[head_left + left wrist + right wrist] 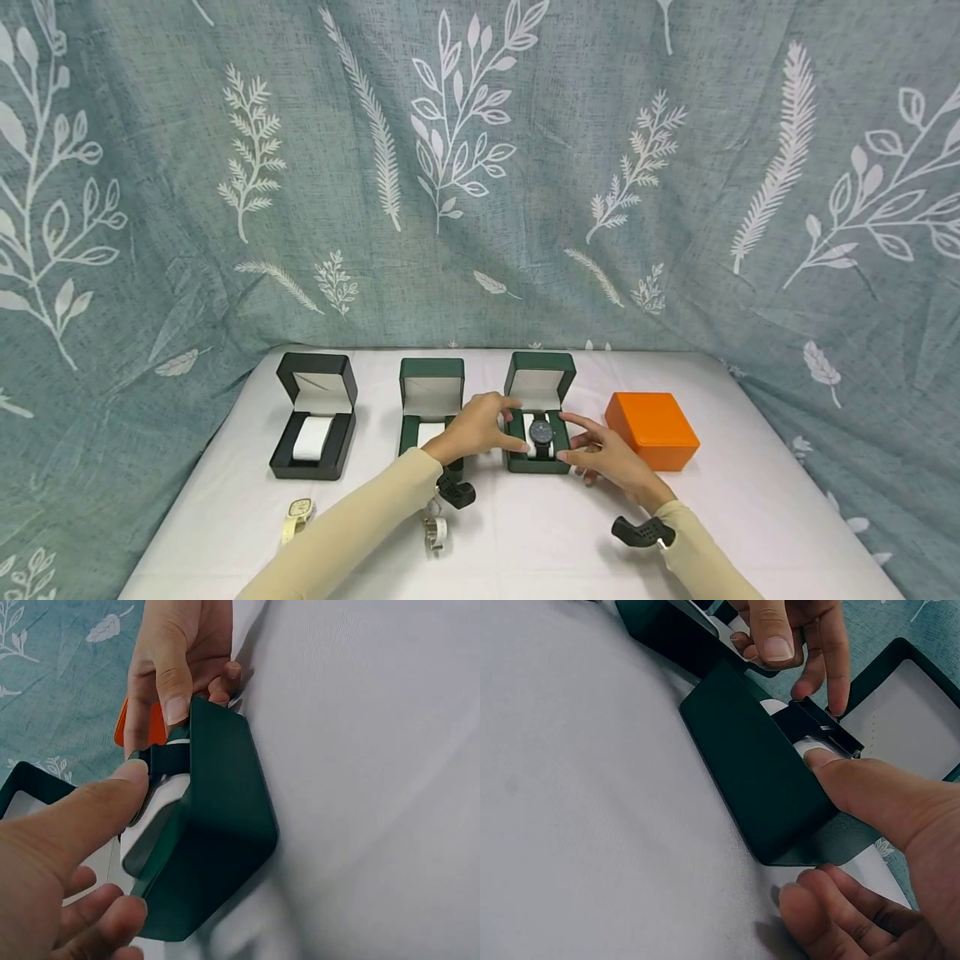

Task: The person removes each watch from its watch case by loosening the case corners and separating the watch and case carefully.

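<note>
A wristwatch (541, 432) with a dark round dial and black strap sits on a white cushion inside an open green watch box (538, 467). My left hand (480, 423) reaches over the box's left side, its thumb at the watch in the left wrist view. From the right, my right hand (609, 460) has its thumb at the cushion (804, 745) by the front rim, with the index finger stretched along the right edge. The lower fingers of both hands hang loosely curled beside the box.
Left of it stands another open green box (432, 392), partly behind my left arm. An open black box (313, 467) with a white cushion is farther left. A closed orange box (654, 425) stands at right. A cream watch (297, 518) and a metal-banded watch (435, 532) lie in front.
</note>
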`<action>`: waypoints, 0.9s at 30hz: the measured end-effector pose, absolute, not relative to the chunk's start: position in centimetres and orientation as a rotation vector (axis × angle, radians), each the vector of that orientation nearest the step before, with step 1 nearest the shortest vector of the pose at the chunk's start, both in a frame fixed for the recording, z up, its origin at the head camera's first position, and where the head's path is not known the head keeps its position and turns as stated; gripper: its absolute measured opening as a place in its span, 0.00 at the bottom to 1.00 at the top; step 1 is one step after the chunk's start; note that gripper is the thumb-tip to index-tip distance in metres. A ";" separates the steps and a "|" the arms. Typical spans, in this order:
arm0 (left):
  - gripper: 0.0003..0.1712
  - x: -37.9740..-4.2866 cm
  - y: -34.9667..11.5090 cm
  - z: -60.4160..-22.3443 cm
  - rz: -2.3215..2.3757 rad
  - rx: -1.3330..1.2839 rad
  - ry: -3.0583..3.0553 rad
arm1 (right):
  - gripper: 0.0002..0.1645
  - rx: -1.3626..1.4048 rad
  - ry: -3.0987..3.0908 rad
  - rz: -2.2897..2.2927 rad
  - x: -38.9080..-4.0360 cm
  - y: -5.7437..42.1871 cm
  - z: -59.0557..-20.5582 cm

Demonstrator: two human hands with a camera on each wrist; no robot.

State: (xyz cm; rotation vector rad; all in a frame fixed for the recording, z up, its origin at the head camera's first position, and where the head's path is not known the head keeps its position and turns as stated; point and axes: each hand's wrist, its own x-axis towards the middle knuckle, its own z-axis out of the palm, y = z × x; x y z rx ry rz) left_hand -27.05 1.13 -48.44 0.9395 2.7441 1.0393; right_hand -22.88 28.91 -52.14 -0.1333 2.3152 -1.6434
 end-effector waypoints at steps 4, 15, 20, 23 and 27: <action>0.42 -26.9 1.7 -48.5 1.008 0.975 2.756 | 0.48 -0.149 2.311 -1.649 -22.7 29.0 -52.2; 0.42 -26.7 2.3 -48.8 0.899 1.000 2.780 | 0.48 -0.151 2.313 -1.647 -22.6 28.9 -52.1; 0.42 -26.9 2.5 -48.8 0.848 1.024 2.792 | 0.48 -0.135 2.325 -1.642 -22.6 28.9 -52.1; 0.39 -27.0 2.6 -48.6 0.802 1.032 2.793 | 0.48 -0.130 2.328 -1.643 -22.6 28.9 -52.1; 0.32 -27.0 2.7 -48.3 0.739 1.048 2.795 | 0.47 -0.136 2.331 -1.645 -22.7 28.8 -52.2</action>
